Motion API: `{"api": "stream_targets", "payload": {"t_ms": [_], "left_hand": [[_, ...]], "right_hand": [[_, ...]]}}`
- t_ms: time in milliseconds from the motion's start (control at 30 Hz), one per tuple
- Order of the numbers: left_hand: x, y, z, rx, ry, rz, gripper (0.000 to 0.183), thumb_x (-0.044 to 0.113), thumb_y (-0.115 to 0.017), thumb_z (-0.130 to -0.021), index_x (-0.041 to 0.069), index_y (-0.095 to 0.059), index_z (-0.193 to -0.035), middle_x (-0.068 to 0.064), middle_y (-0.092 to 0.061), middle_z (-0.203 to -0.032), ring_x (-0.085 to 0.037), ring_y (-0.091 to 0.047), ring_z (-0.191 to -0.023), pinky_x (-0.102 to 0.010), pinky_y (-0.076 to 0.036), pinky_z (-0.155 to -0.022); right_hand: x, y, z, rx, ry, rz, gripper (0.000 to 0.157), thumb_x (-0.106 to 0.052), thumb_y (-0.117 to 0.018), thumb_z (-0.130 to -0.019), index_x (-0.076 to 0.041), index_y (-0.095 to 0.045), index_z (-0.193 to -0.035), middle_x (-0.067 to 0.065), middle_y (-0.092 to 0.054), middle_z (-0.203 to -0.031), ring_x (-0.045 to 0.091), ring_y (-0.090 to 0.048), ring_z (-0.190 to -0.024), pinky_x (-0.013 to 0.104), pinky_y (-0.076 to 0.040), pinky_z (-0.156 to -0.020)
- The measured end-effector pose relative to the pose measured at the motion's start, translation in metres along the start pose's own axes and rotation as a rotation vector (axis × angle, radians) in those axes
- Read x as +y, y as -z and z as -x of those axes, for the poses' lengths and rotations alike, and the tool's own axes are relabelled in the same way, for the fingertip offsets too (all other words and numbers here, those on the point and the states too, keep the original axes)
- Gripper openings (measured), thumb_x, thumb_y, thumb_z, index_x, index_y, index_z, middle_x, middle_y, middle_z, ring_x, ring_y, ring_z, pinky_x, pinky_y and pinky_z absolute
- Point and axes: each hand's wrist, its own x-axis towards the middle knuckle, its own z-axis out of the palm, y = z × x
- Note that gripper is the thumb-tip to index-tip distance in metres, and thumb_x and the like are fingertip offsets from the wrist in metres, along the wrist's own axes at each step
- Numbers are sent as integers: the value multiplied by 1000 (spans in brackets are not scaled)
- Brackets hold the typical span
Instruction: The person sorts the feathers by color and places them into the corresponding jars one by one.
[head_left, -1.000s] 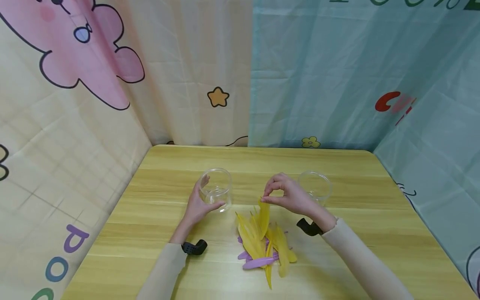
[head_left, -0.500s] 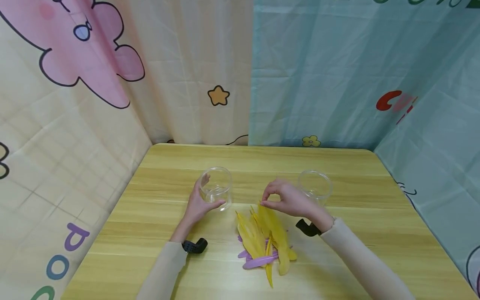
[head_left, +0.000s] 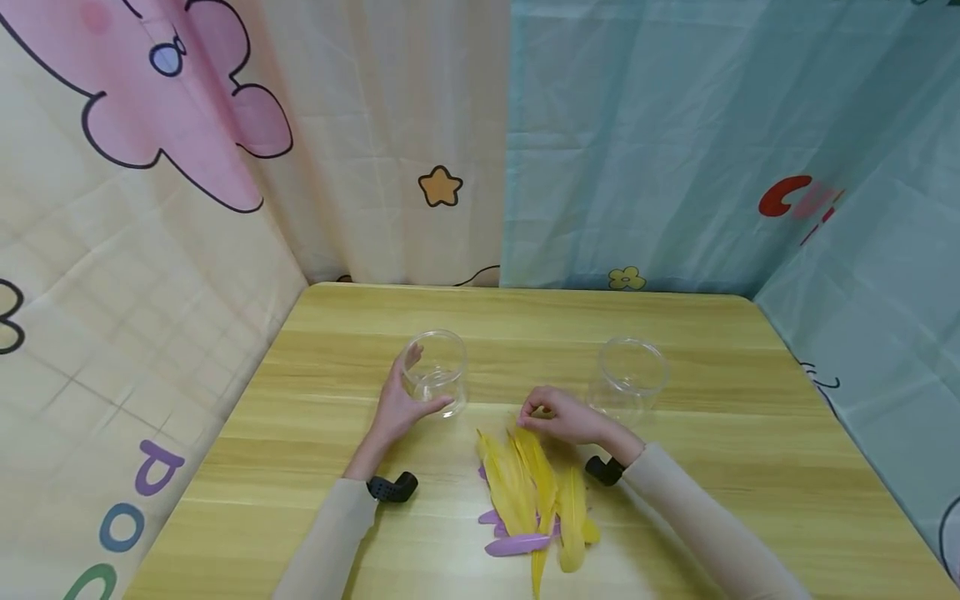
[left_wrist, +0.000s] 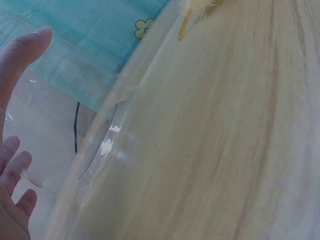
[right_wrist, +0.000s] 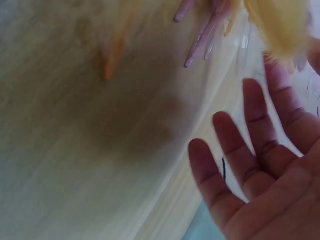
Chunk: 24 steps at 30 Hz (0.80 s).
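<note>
My left hand rests around a clear plastic cup, fingers on its far left side and thumb across the near side. The left wrist view shows the thumb and fingertips at the transparent wall. Below my right hand lies a loose pile of yellow feathers and purple feathers. Thumb and index finger pinch at the upper end of the pile; in the right wrist view a yellow feather meets the index fingertip, and a bit of purple shows there too. The other fingers are spread.
A second clear plastic cup stands to the right, behind my right hand. Both cups are on a wood-grain table. Printed curtains enclose the table's back and sides.
My right hand has come down and nearer over the pile. Yellow feathers have shifted, and one now lies apart at the pile's right. The left hand stays at its cup.
</note>
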Motion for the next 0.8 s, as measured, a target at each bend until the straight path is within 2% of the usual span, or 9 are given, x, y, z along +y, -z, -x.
{"api": "stream_targets", "payload": {"t_ms": [167, 333, 433, 567, 700, 800], "left_hand": [[0, 0, -2, 2, -3, -6, 109, 43, -85, -59, 18, -24, -145, -2, -37, -145, -25, -32, -133, -56, -22, -107], [-1, 1, -2, 5, -6, -2, 110, 43, -85, -58, 16, -24, -145, -2, -37, -145, -26, -33, -133, -57, -22, -106], [-2, 1, -1, 0, -8, -1, 109, 42, -85, -58, 15, -25, -145, -3, -37, -144, -26, -33, -132, -58, -22, -106], [-2, 1, -1, -2, -21, -5, 108, 39, -85, -60, 13, -24, -145, -7, -37, -145, -29, -33, -132, -59, -22, -105], [-2, 0, -2, 0, -19, 1, 107, 39, -85, -60, 19, -23, -145, -6, -37, -145, -27, -33, -133, -58, -21, -106], [-2, 1, -3, 1, -14, 3, 107, 40, -85, -60, 25, -23, -145, -4, -37, -145, -26, -33, -133, -58, -21, -106]], "right_hand": [[2, -1, 4, 11, -61, 47, 24, -42, -63, -86, -18, -65, -81, -7, -56, -86, 13, -50, -79, 26, -43, -70], [-2, 3, 6, 21, -87, 60, 23, -35, -68, -83, -15, -66, -72, -6, -58, -80, 10, -50, -75, 25, -42, -68], [-7, 9, 5, 49, -85, 52, 19, -30, -68, -83, -15, -70, -71, -7, -61, -78, 8, -52, -74, 24, -43, -68], [-16, 22, 4, 79, -33, 88, 23, -30, -63, -87, -16, -72, -71, -7, -61, -74, 6, -50, -69, 24, -43, -64], [-21, 33, 4, 111, -35, 83, 25, -31, -58, -91, -18, -72, -74, -6, -62, -76, 7, -51, -70, 24, -43, -64], [-25, 40, 3, 158, -66, 40, 19, -31, -61, -89, -19, -74, -82, -6, -63, -81, 11, -53, -73, 26, -45, -63]]}}
